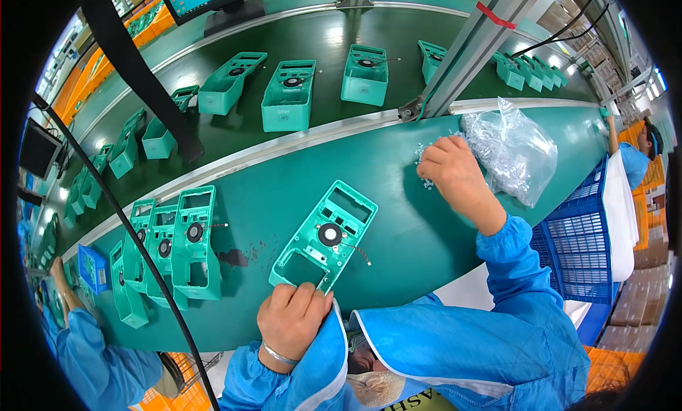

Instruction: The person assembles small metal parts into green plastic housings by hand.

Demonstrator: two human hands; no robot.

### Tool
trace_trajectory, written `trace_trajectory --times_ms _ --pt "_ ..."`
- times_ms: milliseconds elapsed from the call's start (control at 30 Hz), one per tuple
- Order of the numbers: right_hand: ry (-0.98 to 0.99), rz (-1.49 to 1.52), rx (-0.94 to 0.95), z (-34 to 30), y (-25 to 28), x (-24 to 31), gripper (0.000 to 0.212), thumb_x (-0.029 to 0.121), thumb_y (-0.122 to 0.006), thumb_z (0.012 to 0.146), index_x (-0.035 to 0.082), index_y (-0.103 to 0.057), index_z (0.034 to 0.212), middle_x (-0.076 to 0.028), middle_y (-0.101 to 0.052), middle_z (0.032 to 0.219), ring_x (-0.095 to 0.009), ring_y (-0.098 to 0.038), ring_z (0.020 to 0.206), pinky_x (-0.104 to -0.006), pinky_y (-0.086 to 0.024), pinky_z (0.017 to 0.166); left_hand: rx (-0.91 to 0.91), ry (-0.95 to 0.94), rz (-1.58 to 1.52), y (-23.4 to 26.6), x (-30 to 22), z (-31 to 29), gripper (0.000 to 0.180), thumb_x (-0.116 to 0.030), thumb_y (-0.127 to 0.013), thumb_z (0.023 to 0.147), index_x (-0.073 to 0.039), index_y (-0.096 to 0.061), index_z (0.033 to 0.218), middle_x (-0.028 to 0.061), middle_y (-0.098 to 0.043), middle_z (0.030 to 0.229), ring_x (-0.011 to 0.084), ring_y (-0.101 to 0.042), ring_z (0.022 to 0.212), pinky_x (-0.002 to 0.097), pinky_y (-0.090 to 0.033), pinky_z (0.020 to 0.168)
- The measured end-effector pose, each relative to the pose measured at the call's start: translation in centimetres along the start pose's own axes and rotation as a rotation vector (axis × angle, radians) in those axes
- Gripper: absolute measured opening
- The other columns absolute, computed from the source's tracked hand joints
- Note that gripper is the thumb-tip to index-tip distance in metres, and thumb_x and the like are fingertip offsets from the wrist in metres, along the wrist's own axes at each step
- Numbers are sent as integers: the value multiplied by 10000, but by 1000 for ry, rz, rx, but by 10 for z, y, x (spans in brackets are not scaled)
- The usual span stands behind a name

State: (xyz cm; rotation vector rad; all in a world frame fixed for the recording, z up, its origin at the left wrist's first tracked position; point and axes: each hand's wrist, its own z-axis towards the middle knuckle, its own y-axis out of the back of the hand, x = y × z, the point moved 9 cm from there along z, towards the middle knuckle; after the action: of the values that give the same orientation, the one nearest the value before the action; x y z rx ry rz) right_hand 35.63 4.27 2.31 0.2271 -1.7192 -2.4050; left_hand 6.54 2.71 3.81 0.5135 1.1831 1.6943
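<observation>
A teal plastic housing [310, 241] lies open side up on the green work table in front of me, tilted toward the upper right. It holds a round black speaker [329, 234], with a thin twisted wire leading off to the right. My left hand [293, 320] grips the housing's near end, fingers curled over its edge. At the right, my right hand [455, 173] has its fingertips drawn together over a scatter of small clear pieces [427, 184]. Whatever sits between those fingertips is hidden. Beside that hand lies a clear plastic bag [524, 155] of similar small pieces.
Several similar housings [197, 258] stand grouped at the left. Beyond a metal rail, more housings [288, 102] stand on a dark green conveyor [327, 77]. A metal post [465, 52] rises at the rail. Blue crates [579, 230] stand at the right. Co-workers' arms [85, 340] show at both sides.
</observation>
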Motion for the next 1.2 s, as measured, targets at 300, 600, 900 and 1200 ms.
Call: trace_trajectory --times_ms 300,600,900,1200 --pt "-157 487 -81 24 -2 23 91 88 -789 786 104 -710 828 -6 -646 882 -250 -602 942 -402 -441 892 -23 -6 -15 2 -2 5 204 -186 -837 697 -129 -684 818 -26 -678 894 175 -571 734 315 -487 539" --pt "-5 437 -218 67 -9 107 118 66 -782 756 110 -709 839 -7 -618 883 -251 -584 969 -428 -437 948 -53 -12 -24 1 -3 2 202 -190 -825 695 -133 -681 825 -28 -662 888 168 -562 727 303 -480 526" --pt "52 310 -226 69 -10 122 99 85 -697 768 101 -682 864 -30 -610 909 -249 -590 976 -438 -446 957 -46 -2 -31 -1 -1 1 188 -189 -820 712 -148 -658 798 -33 -653 873 160 -549 710 293 -461 515" --pt "70 237 -210 66 -9 130 184 106 -678 756 84 -706 936 -40 -614 957 -250 -595 995 -438 -459 952 -28 -10 -27 -2 -1 1 183 -208 -817 736 -153 -661 815 -39 -654 886 158 -549 717 289 -465 517"
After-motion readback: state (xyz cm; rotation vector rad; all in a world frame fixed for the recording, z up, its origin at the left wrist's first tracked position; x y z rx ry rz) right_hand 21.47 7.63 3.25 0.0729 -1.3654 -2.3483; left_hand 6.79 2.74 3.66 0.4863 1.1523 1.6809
